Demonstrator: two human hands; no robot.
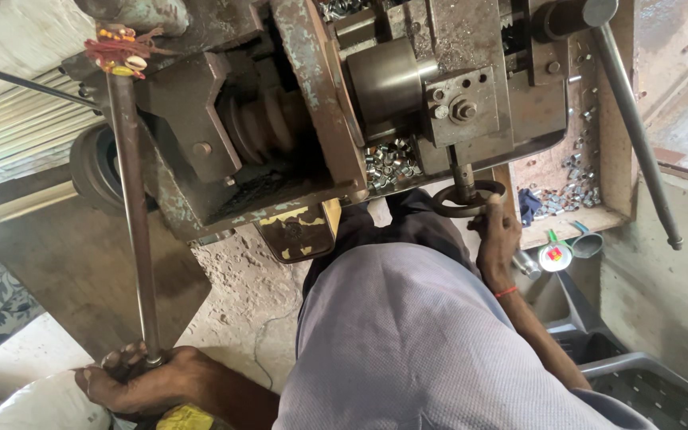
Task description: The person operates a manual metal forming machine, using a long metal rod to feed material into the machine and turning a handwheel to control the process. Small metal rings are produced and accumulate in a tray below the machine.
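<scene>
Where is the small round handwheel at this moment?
In the head view, the handwheel sits right of centre under the machine's front block, gripped by the right hand, beside the wooden tray of small metal parts.

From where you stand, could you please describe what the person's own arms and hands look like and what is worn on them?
Both forearms are bare, with no gloves on either of the hands. The right hand has a thin red thread band around the wrist. The left hand shows no band or ring; no sleeve end is visible on either arm, and the hands look work-soiled.
</scene>
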